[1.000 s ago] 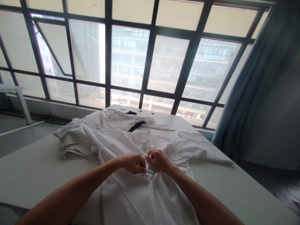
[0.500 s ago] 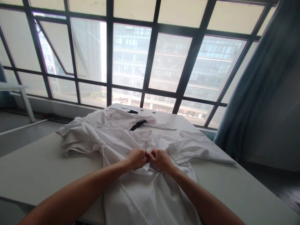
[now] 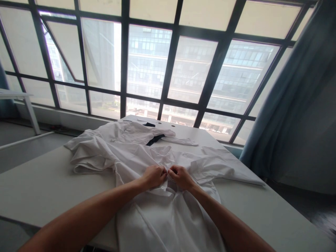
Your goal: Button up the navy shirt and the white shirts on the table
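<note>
A white shirt [image 3: 157, 220] lies spread and wrinkled, its lower part hanging toward me and its sleeves out to the sides. At the middle of its front opening, my left hand [image 3: 154, 175] is closed in a pinch on the shirt's edge. Just to the right, my right hand [image 3: 181, 177] has its fingers curled and pinched together on the other front edge. A small gap separates the fingertips of the two hands. Whether a button sits between the fingers is hidden.
Under the shirt is a white table [image 3: 34, 189]. More white cloth [image 3: 123, 131] and a dark strip [image 3: 155, 140] lie farther back. Another table [image 3: 31, 112] stands at left. Behind are large windows [image 3: 147, 63], with a blue curtain [image 3: 278, 94] at right.
The hands have come slightly apart; their fingertips were touching before. The shirt lies almost as it was, and the view has shifted a little.
</note>
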The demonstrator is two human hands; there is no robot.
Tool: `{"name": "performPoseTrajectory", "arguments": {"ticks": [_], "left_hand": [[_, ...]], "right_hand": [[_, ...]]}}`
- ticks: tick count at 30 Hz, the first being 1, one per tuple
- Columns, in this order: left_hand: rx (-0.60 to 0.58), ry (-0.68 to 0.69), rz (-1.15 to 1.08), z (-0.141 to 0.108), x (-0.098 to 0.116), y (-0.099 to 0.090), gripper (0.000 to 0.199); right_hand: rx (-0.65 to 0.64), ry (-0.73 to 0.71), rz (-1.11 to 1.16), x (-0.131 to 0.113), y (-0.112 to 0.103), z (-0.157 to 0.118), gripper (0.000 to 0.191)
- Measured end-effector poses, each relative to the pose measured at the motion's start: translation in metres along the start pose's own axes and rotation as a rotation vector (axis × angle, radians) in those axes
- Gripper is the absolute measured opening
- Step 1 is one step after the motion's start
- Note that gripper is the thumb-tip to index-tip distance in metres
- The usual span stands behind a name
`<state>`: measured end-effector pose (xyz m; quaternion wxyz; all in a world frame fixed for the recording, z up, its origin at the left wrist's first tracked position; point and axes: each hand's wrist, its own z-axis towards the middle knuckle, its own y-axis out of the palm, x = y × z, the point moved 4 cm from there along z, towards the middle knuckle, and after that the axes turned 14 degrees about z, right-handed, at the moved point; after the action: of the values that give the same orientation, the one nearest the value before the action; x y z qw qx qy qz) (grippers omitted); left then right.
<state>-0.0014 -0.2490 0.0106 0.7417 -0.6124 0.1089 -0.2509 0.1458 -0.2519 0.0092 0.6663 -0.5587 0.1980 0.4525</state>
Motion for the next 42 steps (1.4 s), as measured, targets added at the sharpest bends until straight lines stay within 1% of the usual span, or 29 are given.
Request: {"name": "performPoseTrajectory", "arguments": {"ticks": [5, 9, 11, 12, 13, 14, 15, 17, 18, 19, 20, 21, 22, 23, 24, 25, 26, 27, 28, 29, 31, 34, 36, 40, 42], "left_hand": [[0.009, 0.011, -0.061, 0.001, -0.005, 0.002, 0.027], [0.037, 0.046, -0.209, 0.001, -0.005, 0.005, 0.022], [0.069, 0.058, -0.296, 0.002, -0.006, 0.002, 0.021], [0.064, 0.074, -0.327, 0.002, -0.007, -0.002, 0.02], [0.028, 0.099, -0.345, 0.001, -0.009, -0.006, 0.019], [-0.054, 0.128, -0.348, 0.0, -0.011, -0.01, 0.016], [-0.18, 0.156, -0.341, -0.003, -0.015, -0.014, 0.013], [-0.495, 0.188, -0.327, -0.011, -0.026, -0.022, 0.01], [-0.618, 0.189, -0.336, -0.015, -0.032, -0.027, 0.01], [-0.665, 0.182, -0.353, -0.018, -0.038, -0.033, 0.012], [-0.621, 0.145, -0.359, -0.017, -0.044, -0.04, 0.017], [-0.49, 0.087, -0.347, -0.013, -0.05, -0.046, 0.022], [-0.301, 0.016, -0.312, -0.009, -0.055, -0.052, 0.027], [-0.095, -0.051, -0.255, -0.005, -0.059, -0.057, 0.03], [0.086, -0.097, -0.188, -0.002, -0.06, -0.059, 0.031], [0.208, -0.108, -0.125, -0.001, -0.058, -0.057, 0.03], [0.262, -0.084, -0.07, 0.001, -0.055, -0.052, 0.028], [0.259, -0.041, -0.026, 0.003, -0.051, -0.044, 0.027], [0.222, 0.014, 0.007, 0.005, -0.047, -0.036, 0.026], [0.172, 0.077, 0.031, 0.007, -0.044, -0.028, 0.025], [0.098, 0.206, 0.053, 0.008, -0.039, -0.017, 0.022], [0.066, 0.366, 0.011, 0.007, -0.037, -0.013, 0.023], [0.046, 0.434, -0.053, 0.006, -0.036, -0.014, 0.023], [0.001, 0.552, -0.192, 0.003, -0.031, -0.015, 0.023], [-0.028, 0.594, -0.27, 0.0, -0.027, -0.014, 0.022]], "right_hand": [[-0.032, -0.036, 0.041, -0.001, 0.001, -0.001, 0.023], [-0.028, -0.041, -0.137, 0.0, -0.001, -0.001, 0.02], [-0.022, -0.031, -0.211, 0.001, -0.003, -0.001, 0.02], [-0.017, -0.02, -0.248, 0.002, -0.006, 0.0, 0.019], [-0.006, -0.001, -0.294, 0.003, -0.01, 0.0, 0.019], [-0.002, 0.034, -0.35, 0.004, -0.016, 0.001, 0.018], [-0.022, 0.091, -0.399, 0.006, -0.023, 0.0, 0.016], [-0.129, 0.251, -0.424, 0.013, -0.037, -0.003, 0.014], [-0.212, 0.331, -0.394, 0.016, -0.043, -0.007, 0.015], [-0.3, 0.398, -0.348, 0.017, -0.049, -0.01, 0.015], [-0.38, 0.441, -0.302, 0.018, -0.053, -0.014, 0.015], [-0.434, 0.455, -0.269, 0.017, -0.056, -0.016, 0.013], [-0.45, 0.44, -0.258, 0.015, -0.058, -0.017, 0.012], [-0.426, 0.394, -0.26, 0.012, -0.058, -0.016, 0.011], [-0.364, 0.326, -0.272, 0.009, -0.058, -0.014, 0.012], [-0.271, 0.248, -0.287, 0.006, -0.058, -0.011, 0.015], [-0.161, 0.169, -0.3, 0.004, -0.056, -0.008, 0.019], [-0.054, 0.098, -0.305, 0.003, -0.055, -0.005, 0.023], [0.033, 0.045, -0.295, 0.004, -0.052, -0.003, 0.026], [0.094, 0.018, -0.267, 0.008, -0.049, 0.0, 0.028], [0.157, 0.028, -0.168, 0.021, -0.043, 0.005, 0.033], [0.142, 0.118, -0.003, 0.044, -0.036, 0.012, 0.04], [0.12, 0.14, 0.07, 0.053, -0.033, 0.015, 0.041], [0.036, 0.092, 0.21, 0.055, -0.025, 0.016, 0.045], [0.006, 0.096, 0.272, 0.054, -0.022, 0.016, 0.051]]}}
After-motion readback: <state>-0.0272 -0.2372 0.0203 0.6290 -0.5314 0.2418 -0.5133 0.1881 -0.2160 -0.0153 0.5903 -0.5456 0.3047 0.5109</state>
